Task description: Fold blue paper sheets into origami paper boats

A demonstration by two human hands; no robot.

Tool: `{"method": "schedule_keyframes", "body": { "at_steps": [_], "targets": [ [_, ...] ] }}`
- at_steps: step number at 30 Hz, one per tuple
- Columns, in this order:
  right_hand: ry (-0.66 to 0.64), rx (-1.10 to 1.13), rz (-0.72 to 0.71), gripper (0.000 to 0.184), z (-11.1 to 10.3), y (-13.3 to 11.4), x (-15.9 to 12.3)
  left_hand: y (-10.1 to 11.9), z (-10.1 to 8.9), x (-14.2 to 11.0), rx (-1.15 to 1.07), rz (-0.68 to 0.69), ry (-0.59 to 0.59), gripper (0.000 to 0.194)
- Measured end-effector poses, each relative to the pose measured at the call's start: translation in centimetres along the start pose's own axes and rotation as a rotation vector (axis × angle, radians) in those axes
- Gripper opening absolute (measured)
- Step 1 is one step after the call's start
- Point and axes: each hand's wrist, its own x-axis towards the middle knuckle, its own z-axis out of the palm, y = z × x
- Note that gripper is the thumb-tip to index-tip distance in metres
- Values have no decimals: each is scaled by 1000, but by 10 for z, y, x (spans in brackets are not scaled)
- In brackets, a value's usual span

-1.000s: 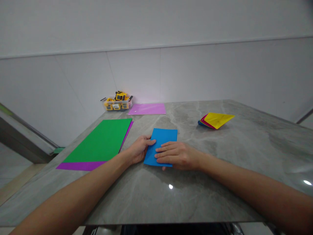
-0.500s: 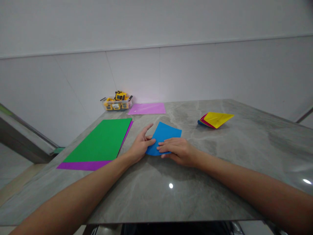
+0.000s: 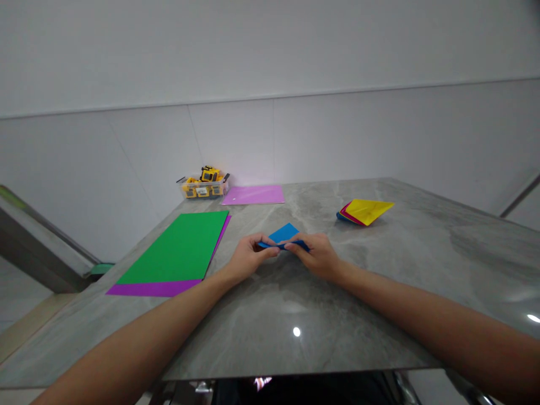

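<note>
Pinching the blue paper point(image 3: 284, 232) from both sides: left hand point(image 3: 251, 256) and right hand point(image 3: 317, 255), fingers point(image 3: 256, 238) nearly closed, thumbs nearest the wearer, the near edge held between.

Change noted: half a second ago the right hand lay spread over the paper and the left index finger stood raised; both hands now grip the near edge, and far less of the blue face shows. Judged from this, work on the sheet has passed from pressing it flat to handling its edge or fold.

Blue paper: plain, bright on the exposed far part, which comes to a corner; a darker, narrow band runs along the near edge, apparently a fold or an edge seen end-on. Underside and full outline hidden by the hands. Location: mid-desk point(image 3: 270, 332), right of the green sheet point(image 3: 175, 247), nearer the wearer than the folded yellow paper point(image 3: 369, 211). Whether it touches the surface, cannot tell.
</note>
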Motion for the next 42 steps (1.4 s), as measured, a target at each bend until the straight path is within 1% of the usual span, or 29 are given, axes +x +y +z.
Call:
{"method": "schedule_keyframes", "body": {
  "at_steps": [5,9,11,14,15,17,19,21,23,25,26,27,29,32,35,37,39,42],
  "targets": [
    [-16,57,3,20,0,-2,0,5,0,0,68,57,88,13],
    [94,-5,20,16,1,1,2,2,-3,3,38,71,201,14],
    [155,-55,99,18,3,5,2,-2,-5,5,-16,56,237,18],
    [218,-31,301,27,8,12,1,-7,-7,6,-59,54,272,23],
    [216,11,353,29,10,14,1,-8,-7,6,-58,57,282,24],
    [168,155,429,32,11,16,1,-9,-7,6,-52,52,288,25],
    [89,358,512,36,12,15,3,-8,-6,6,-58,31,260,26],
    [64,539,622,41,12,13,4,-7,-4,5,-95,-3,213,28],
    [117,633,707,45,12,12,6,-6,-2,5,-207,-32,172,33],
    [163,673,740,47,12,12,7,-5,0,6,-364,-57,161,39],
    [163,697,746,47,13,12,7,-4,0,7,-427,-67,161,41],
    [152,734,749,48,14,13,6,-4,0,8,-466,-78,161,40],
    [122,841,746,53,16,15,6,-5,-1,8,-475,-102,146,36],
    [118,968,696,61,17,18,5,-7,-2,8,-452,-133,44,31],
    [115,936,615,59,14,20,5,-9,-3,5,-445,-179,-83,36],
    [97,890,573,55,11,21,5,-10,-3,4,-424,-199,-135,41],
    [85,859,550,49,9,21,5,-11,-3,4,-379,-193,-159,43],
    [80,826,544,43,9,20,4,-11,-4,5,-277,-143,-166,42]
  ]
}}
